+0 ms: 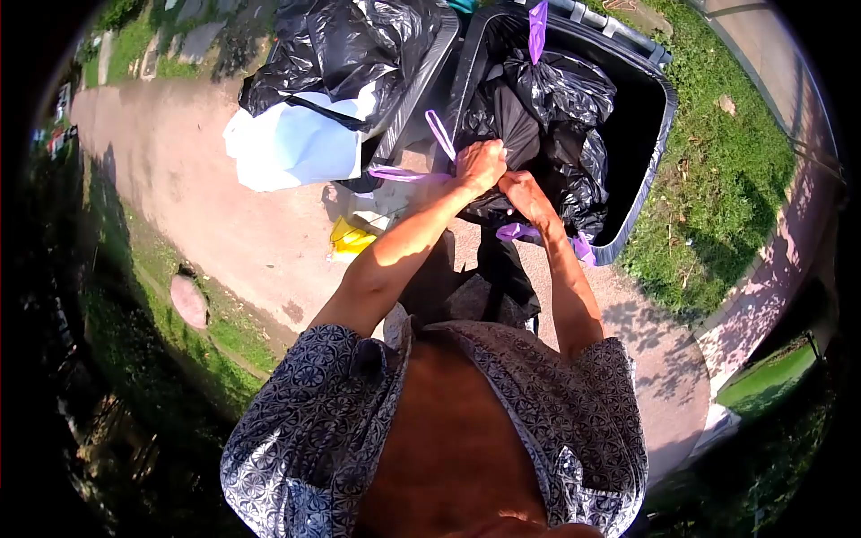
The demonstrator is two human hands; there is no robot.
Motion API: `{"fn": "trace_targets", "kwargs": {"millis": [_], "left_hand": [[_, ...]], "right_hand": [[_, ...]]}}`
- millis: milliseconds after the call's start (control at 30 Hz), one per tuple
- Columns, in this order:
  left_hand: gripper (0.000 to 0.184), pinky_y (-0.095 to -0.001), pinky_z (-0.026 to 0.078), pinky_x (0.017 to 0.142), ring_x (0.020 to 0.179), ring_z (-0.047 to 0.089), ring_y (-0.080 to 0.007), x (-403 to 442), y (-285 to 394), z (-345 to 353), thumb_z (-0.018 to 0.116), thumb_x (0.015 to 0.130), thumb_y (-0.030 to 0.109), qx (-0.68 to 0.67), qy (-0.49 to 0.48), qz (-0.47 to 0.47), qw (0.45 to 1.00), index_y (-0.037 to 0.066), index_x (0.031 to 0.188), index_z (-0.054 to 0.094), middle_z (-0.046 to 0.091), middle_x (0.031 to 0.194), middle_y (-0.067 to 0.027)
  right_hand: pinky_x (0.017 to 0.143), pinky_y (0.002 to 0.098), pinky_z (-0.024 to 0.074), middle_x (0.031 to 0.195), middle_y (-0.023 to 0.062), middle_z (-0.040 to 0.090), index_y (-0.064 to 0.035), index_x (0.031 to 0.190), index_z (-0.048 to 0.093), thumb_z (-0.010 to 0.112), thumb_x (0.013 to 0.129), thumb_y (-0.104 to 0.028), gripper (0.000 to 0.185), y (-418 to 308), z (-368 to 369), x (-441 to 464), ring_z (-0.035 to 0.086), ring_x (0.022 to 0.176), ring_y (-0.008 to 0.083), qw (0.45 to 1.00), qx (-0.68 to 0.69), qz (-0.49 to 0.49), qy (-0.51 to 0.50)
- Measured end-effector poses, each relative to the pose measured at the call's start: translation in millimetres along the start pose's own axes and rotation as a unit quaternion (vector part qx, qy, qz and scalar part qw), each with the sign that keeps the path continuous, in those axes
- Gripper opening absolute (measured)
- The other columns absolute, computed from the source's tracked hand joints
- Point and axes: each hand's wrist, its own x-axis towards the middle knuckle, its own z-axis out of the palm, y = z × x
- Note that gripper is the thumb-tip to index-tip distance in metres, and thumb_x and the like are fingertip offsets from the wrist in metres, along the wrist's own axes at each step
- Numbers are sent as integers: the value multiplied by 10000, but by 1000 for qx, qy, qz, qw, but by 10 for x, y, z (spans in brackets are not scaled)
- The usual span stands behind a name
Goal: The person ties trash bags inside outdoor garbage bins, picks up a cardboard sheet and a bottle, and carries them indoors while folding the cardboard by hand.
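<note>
Both bare hands are close together over the near left part of the large open-topped black plastic bin [662,143]. The left hand [482,165] is clenched on the twisted neck of a thin black plastic rubbish bag [516,121], and the right hand [529,196], just to its right and slightly nearer, is curled in on the same gathered plastic. Their fingertips are hidden, so I cannot tell exactly which folds each one pinches.

The bag sits inside the bin toward its left side, with a glossy, knobbly black plastic bundle [558,88] to its right and far side. A flat purple plastic drawstring loop [439,134] stands up beside the left hand, and a purple plastic strip [399,175] runs left from it past the bin's rim.

The film looks soft, slick and easily torn, likely to stretch under a narrow pinch; the lumpy contents suggest some weight, though how much cannot be judged. The surest hold is probably the bunched neck, where many layers lie together, or the drawstring, which seems tougher than the film. A bare fist could slide on the shiny surface, so a full wrap of the fingers suits it better than the tips alone.
</note>
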Motion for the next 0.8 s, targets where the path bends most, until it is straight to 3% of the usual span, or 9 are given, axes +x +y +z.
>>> {"fn": "trace_targets", "kwargs": {"millis": [100, 200, 300, 367, 433, 500, 567, 700, 800], "left_hand": [[197, -546, 520, 817, 945, 669, -448, 72, 49, -14, 599, 949, 224, -30, 26, -39, 998, 43, 890, 649, 706, 936, -219], [220, -546, 520, 813, 959, 666, -456, 239, 72, 22, 623, 939, 239, 3, 61, -65, 996, 35, 864, 650, 708, 935, -220], [268, -546, 521, 833, 976, 667, -459, 418, 124, 77, 619, 944, 280, -12, 91, -109, 990, 26, 871, 664, 708, 962, -234], [226, -507, 538, 854, 975, 681, -438, 729, 173, -37, 596, 906, 232, -42, 105, -142, 983, 29, 897, 696, 725, 974, -217], [216, -480, 532, 812, 924, 694, -424, 981, 178, -100, 609, 866, 211, -112, 56, -250, 960, 15, 900, 695, 725, 940, -223], [199, -462, 521, 778, 880, 708, -384, 1086, 158, 1, 611, 837, 187, -190, 149, -281, 929, 11, 880, 693, 720, 901, -226], [220, -376, 531, 826, 918, 688, -244, 1232, 149, -50, 700, 828, 124, -223, 109, -312, 917, -6, 1003, 731, 737, 993, -162], [216, -372, 540, 809, 875, 669, -233, 1430, -55, 94, 767, 838, 86, -406, 151, -319, 843, -26, 1015, 713, 719, 979, -136], [234, -369, 551, 693, 780, 660, -200, 1353, -131, 95, 738, 886, 202, -413, 41, -248, 875, -6, 985, 697, 701, 937, -107]], "right_hand": [[627, 347, 467, 641, 104, 527, 75, 876, 619, 539, 954, -152, 252, -40, -33, 14, 470, 665, 99, 999, -16, -51, -7], [703, 309, 498, 908, 98, 636, 50, 1063, 629, 573, 977, -235, 303, 154, 70, -82, 567, 807, 110, 998, -1, -3, 55], [869, 291, 491, 1135, 93, 628, 32, 1257, 562, 704, 941, -198, 416, 86, 166, -250, 615, 992, 129, 999, 7, 45, -16], [912, 282, 464, 1106, 55, 609, 22, 1095, 589, 757, 883, -162, 327, 126, 428, -405, 596, 985, 129, 987, 5, 160, 18], [783, 351, 494, 880, 140, 666, -2, 961, 666, 738, 872, -262, 285, 433, 516, -583, 659, 831, 235, 998, 30, 23, 59], [709, 414, 521, 788, 229, 670, -57, 911, 720, 705, 888, -293, 237, 431, 553, -824, 698, 765, 359, 981, -169, -2, 96], [692, 451, 526, 777, 232, 671, -61, 917, 727, 690, 888, -277, 221, 146, 408, -1149, 670, 763, 428, 977, -172, 5, 125], [631, 488, 506, 736, 230, 667, -54, 888, 681, 691, 916, -342, 290, 488, 570, -1487, 657, 687, 437, 956, -227, -33, 182], [725, 534, 542, 867, 207, 712, -85, 1009, 653, 635, 955, -326, 248, 278, 677, -1479, 688, 812, 442, 956, -242, -92, 134]]}}
